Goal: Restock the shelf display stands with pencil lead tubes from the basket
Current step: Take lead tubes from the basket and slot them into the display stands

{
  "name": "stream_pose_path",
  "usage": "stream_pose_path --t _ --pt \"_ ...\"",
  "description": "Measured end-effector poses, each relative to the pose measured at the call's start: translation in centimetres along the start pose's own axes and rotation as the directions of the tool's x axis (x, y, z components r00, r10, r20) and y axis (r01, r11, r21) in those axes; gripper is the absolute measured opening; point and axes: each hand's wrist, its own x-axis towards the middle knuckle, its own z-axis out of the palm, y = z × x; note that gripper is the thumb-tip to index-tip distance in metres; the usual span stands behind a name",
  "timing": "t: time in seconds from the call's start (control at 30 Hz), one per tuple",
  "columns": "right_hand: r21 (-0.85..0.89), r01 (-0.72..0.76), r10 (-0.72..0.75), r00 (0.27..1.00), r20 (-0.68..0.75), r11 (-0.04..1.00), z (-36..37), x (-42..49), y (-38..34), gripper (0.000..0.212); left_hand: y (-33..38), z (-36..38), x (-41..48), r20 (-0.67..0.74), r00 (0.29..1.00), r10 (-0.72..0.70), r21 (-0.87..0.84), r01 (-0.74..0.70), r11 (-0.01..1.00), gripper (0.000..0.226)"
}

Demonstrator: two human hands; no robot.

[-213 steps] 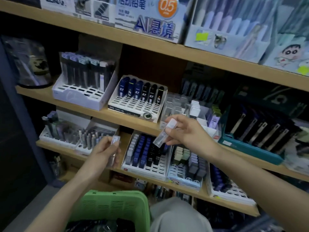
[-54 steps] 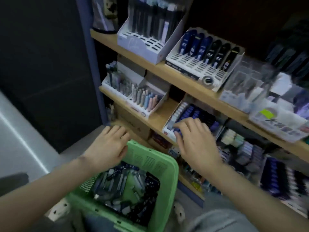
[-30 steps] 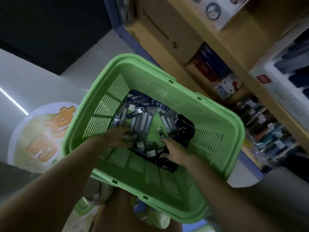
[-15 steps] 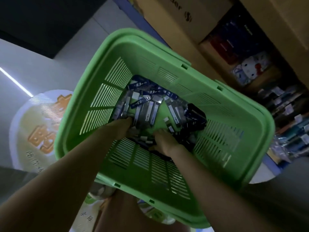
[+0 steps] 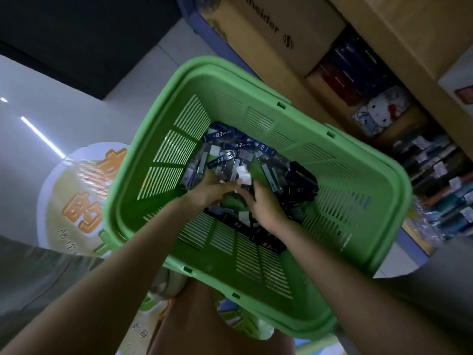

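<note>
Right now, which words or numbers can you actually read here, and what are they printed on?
"nneider": cardboard box on the bottom shelf; the start of the word is cut off.
"0.3": blue lead tubes in the green basket.
"0.3": black tube in the basket.
Floor sticker: large orange Chinese characters, partly hidden by the basket, not readable in full.
Shelf price tags and dark box spines: too small and blurred.
</note>
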Motion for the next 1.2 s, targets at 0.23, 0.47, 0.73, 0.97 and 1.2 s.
stream_pose_path --t 0.23,0.47,0.73,0.97,1.2 --pt "0.509 -0.07 0.118 0.991 -0.062 0.858 -0.9 -1.3 -5.1 0.03 3.1 1.4 -5.4 -0.002 0.986 0.169 -0.31 -0.161 0.937 0.059" --pt "0.664 -0.131 0.127 0.99 0.054 0.736 -1.7 -2.7 -6.6 0.037 2.9 1.1 -7.9 -0.062 0.976 0.21 -0.196 -0.218 0.956 0.027" --pt "0.072 0.176 -0.166 0.977 -0.133 0.982 -2.2 -5.0 -8.9 0.035 2.4 2.2 -9.3 -0.335 0.919 0.209 -0.421 -0.344 0.839 0.016" --pt "-0.042 0.247 -0.245 0.969 0.044 0.968 0.1 -7.6 -9.9 0.054 2.7 2.1 -10.0 -0.336 0.909 0.246 -0.41 -0.376 0.831 0.033" --pt "-0.445 0.327 -0.408 0.908 -0.097 0.834 0.2 -7.4 -9.4 0.047 2.4 0.9 -9.8 -0.287 0.906 0.311 -0.45 -0.414 0.792 0.033"
